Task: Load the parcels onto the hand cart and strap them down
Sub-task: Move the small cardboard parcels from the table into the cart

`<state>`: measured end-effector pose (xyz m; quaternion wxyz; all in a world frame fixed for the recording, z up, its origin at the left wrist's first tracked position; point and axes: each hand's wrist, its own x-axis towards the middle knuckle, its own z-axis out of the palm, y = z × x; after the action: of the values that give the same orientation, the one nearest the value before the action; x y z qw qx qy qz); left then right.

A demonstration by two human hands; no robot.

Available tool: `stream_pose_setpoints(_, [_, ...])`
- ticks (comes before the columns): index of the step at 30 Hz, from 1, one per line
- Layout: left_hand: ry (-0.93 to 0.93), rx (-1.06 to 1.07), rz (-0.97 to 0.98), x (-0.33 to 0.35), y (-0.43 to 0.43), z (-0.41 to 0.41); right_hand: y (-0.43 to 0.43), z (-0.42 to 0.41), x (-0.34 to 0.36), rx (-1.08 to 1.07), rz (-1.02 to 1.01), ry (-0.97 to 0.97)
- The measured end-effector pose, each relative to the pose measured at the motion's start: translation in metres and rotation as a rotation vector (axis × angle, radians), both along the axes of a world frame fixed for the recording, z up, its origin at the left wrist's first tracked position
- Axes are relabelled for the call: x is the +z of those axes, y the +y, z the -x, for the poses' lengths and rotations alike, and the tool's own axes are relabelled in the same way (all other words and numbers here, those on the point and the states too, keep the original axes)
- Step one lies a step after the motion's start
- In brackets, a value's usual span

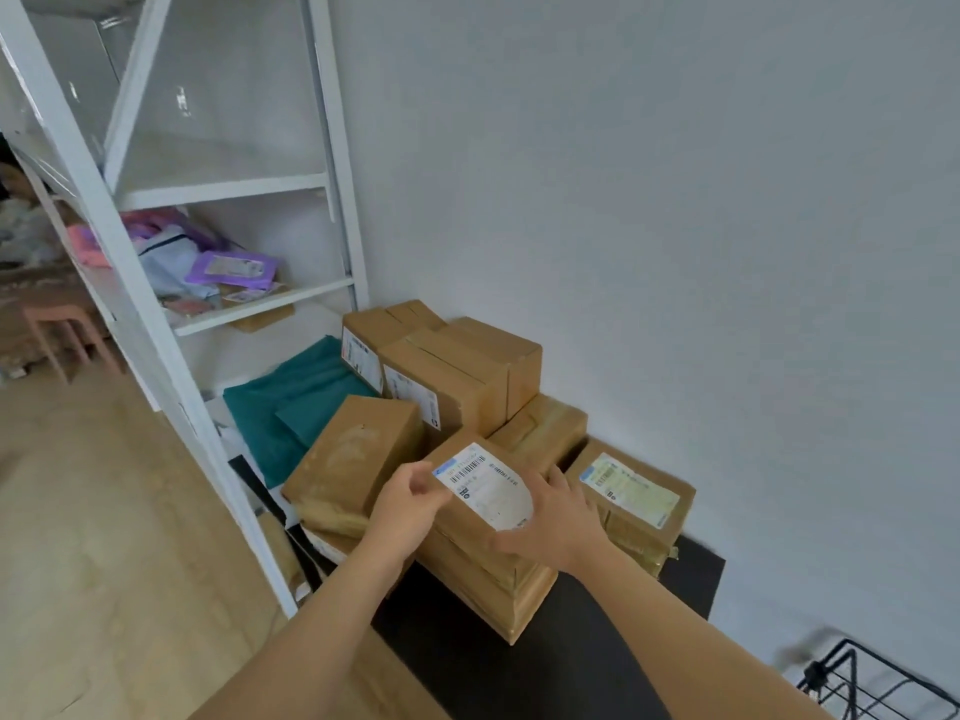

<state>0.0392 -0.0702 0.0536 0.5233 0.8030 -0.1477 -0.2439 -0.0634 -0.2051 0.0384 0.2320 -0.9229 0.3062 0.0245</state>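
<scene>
black mat (571,662), stacked parcels (457,371), both hands (410,504) gripping labelled parcel (485,498)

A black mat (545,662) lies on the wood floor (104,537) beneath both hands, bearing the taped cardboard parcels (447,387). Left of the hands, a white shelf rack (130,283) stands on the floor, with folded teal cloth (291,402) at its foot.

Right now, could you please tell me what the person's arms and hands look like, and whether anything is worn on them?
Both forearms are bare up to the frame's edge: no sleeves show. The left hand and right hand wear no gloves, and no rings, watch or bracelet can be seen. Nails look short and unpainted.
</scene>
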Motion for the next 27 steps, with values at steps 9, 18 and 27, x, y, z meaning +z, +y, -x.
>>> stream_pose_setpoints(9, [-0.041,-0.091,-0.037,-0.006,0.003,-0.034,0.006,-0.014,0.007,-0.022,0.048,0.114])
stream_pose_setpoints(18, [-0.031,-0.032,0.085,-0.008,0.0,-0.043,0.011,0.005,0.025,-0.14,-0.04,0.013])
stream_pose_setpoints(27, [0.319,0.106,0.252,-0.016,-0.003,-0.022,0.026,0.044,0.036,-0.253,-0.049,-0.051])
